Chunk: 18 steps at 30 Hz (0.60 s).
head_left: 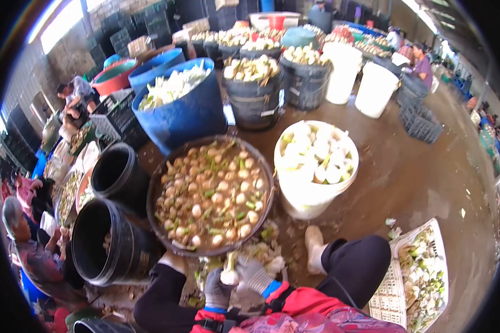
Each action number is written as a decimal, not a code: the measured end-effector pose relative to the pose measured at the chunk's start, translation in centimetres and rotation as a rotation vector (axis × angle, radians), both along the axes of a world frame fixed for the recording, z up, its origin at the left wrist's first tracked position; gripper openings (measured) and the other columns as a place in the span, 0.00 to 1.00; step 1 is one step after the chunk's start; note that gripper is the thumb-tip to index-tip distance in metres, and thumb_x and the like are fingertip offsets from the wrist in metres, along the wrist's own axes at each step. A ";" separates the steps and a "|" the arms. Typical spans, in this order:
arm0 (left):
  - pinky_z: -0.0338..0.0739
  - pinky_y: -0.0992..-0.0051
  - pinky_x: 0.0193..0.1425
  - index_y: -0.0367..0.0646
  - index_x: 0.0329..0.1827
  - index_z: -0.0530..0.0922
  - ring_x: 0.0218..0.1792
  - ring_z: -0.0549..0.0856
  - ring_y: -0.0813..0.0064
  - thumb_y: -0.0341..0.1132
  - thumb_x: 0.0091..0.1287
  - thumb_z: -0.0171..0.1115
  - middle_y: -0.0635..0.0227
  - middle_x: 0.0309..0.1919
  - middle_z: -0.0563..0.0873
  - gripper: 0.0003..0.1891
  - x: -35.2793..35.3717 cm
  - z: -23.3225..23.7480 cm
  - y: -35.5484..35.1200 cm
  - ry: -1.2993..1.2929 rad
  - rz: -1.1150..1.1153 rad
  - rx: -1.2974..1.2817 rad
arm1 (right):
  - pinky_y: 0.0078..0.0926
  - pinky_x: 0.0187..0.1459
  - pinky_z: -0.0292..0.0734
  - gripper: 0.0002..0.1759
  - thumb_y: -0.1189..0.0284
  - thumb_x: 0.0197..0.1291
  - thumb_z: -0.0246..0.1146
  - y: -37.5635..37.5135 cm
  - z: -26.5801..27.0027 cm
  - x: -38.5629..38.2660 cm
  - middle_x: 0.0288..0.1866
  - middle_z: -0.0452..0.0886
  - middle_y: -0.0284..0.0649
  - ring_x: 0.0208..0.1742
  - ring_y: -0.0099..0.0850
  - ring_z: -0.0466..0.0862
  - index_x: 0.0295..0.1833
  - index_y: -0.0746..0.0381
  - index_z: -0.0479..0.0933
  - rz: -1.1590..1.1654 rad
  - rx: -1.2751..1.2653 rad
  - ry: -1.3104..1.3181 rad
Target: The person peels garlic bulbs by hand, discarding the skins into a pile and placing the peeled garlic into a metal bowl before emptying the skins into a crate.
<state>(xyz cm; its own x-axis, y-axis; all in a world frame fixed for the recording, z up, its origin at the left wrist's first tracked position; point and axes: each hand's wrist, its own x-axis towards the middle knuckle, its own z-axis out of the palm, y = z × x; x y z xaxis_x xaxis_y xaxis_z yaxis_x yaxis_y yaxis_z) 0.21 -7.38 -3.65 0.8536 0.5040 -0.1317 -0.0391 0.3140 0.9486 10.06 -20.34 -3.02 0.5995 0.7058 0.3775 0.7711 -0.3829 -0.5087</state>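
My left hand (pixel 216 289), in a grey glove, is closed around a pale garlic bulb (pixel 229 276) with its stem pointing up. Close by on the right, my gloved right hand (pixel 254 275) has curled fingers; what they hold, if anything, is hidden. Just beyond both hands, a wide dark basin (pixel 271 195) is filled with brownish water and many unpeeled bulbs with short green stems. Loose peelings (pixel 269 252) lie below the basin's near edge, around my hands.
A white bucket (pixel 294 202) of cleaned bulbs stands ahead right. Dark buckets (pixel 80 244) are at left, beside a seated person (pixel 39 258). A white crate (pixel 387 299) of peelings lies by my right knee. Blue tub (pixel 178 125) and filled black buckets (pixel 254 102) stand farther back.
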 end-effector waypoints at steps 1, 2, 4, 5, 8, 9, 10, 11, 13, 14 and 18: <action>0.82 0.63 0.41 0.38 0.48 0.75 0.45 0.80 0.68 0.38 0.63 0.58 0.66 0.41 0.80 0.15 0.0 0.0 0.1 0.040 -0.016 -0.213 | 0.37 0.47 0.75 0.13 0.70 0.51 0.58 0.4 -0.6 0.2 0.43 0.76 0.45 0.47 0.45 0.77 0.40 0.66 0.77 0.028 0.085 -0.101; 0.82 0.61 0.41 0.41 0.48 0.75 0.45 0.80 0.67 0.40 0.63 0.59 0.66 0.42 0.80 0.15 0.1 -0.5 0.6 0.097 0.007 -0.387 | 0.36 0.49 0.75 0.13 0.70 0.53 0.58 0.6 -1.6 0.1 0.44 0.76 0.46 0.48 0.45 0.77 0.42 0.66 0.76 0.042 0.114 0.021; 0.81 0.57 0.39 0.47 0.48 0.76 0.43 0.82 0.64 0.47 0.62 0.60 0.66 0.41 0.81 0.17 0.9 -0.2 0.4 0.238 0.104 -0.645 | 0.34 0.53 0.73 0.15 0.69 0.55 0.58 0.4 -0.7 0.8 0.47 0.77 0.48 0.50 0.44 0.77 0.45 0.68 0.75 0.088 0.078 0.165; 0.81 0.56 0.37 0.48 0.53 0.73 0.39 0.82 0.62 0.54 0.61 0.61 0.65 0.39 0.81 0.24 1.2 0.0 0.4 0.278 0.049 -0.702 | 0.33 0.54 0.72 0.17 0.69 0.56 0.58 -0.2 -0.4 0.7 0.48 0.77 0.50 0.51 0.44 0.77 0.48 0.68 0.74 0.121 0.009 0.185; 0.77 0.54 0.52 0.45 0.65 0.60 0.49 0.79 0.59 0.53 0.59 0.65 0.58 0.51 0.77 0.37 0.9 4.0 -1.2 0.175 -0.065 -0.612 | 0.31 0.54 0.71 0.19 0.67 0.60 0.57 0.1 -1.5 0.5 0.49 0.80 0.47 0.51 0.41 0.78 0.54 0.65 0.73 0.025 0.279 0.571; 0.77 0.54 0.52 0.45 0.65 0.60 0.49 0.79 0.59 0.53 0.59 0.65 0.58 0.51 0.77 0.37 0.8 4.0 -1.3 0.178 -0.076 -0.609 | 0.31 0.53 0.71 0.18 0.67 0.61 0.58 0.1 -1.7 0.6 0.49 0.81 0.46 0.50 0.39 0.79 0.54 0.65 0.73 0.043 0.238 0.723; 0.79 0.57 0.49 0.46 0.66 0.57 0.47 0.80 0.60 0.49 0.58 0.67 0.56 0.50 0.77 0.38 0.4 3.7 -1.4 0.174 -0.182 -0.194 | 0.31 0.53 0.71 0.18 0.67 0.61 0.58 0.1 -1.9 0.7 0.49 0.81 0.46 0.50 0.39 0.79 0.54 0.65 0.73 0.037 0.243 0.722; 0.80 0.60 0.46 0.46 0.67 0.55 0.46 0.80 0.61 0.44 0.57 0.70 0.54 0.48 0.76 0.40 0.1 3.7 -1.3 0.163 -0.277 0.225 | 0.30 0.52 0.71 0.19 0.66 0.60 0.59 0.1 -1.9 0.9 0.48 0.81 0.43 0.49 0.35 0.79 0.54 0.65 0.73 0.034 0.206 0.782; 0.81 0.62 0.42 0.45 0.66 0.55 0.42 0.81 0.63 0.42 0.56 0.71 0.55 0.47 0.76 0.40 0.1 4.6 -1.2 0.167 -0.257 0.091 | 0.29 0.50 0.71 0.20 0.66 0.60 0.60 0.0 -0.8 1.4 0.48 0.81 0.40 0.48 0.32 0.79 0.54 0.65 0.73 0.039 0.176 0.839; 0.83 0.65 0.38 0.44 0.65 0.55 0.39 0.82 0.64 0.40 0.54 0.72 0.55 0.46 0.76 0.41 0.2 5.2 -1.2 0.172 -0.238 -0.049 | 0.27 0.49 0.72 0.19 0.65 0.61 0.60 -0.6 0.1 1.3 0.46 0.81 0.38 0.47 0.29 0.78 0.54 0.64 0.73 0.103 0.280 0.847; 0.84 0.67 0.33 0.41 0.63 0.57 0.36 0.82 0.67 0.41 0.53 0.74 0.57 0.44 0.76 0.41 0.6 4.7 -0.9 0.109 -0.241 -0.015 | 0.19 0.44 0.73 0.16 0.64 0.63 0.60 -1.0 3.5 1.1 0.39 0.80 0.30 0.40 0.20 0.77 0.52 0.62 0.76 0.096 0.448 1.230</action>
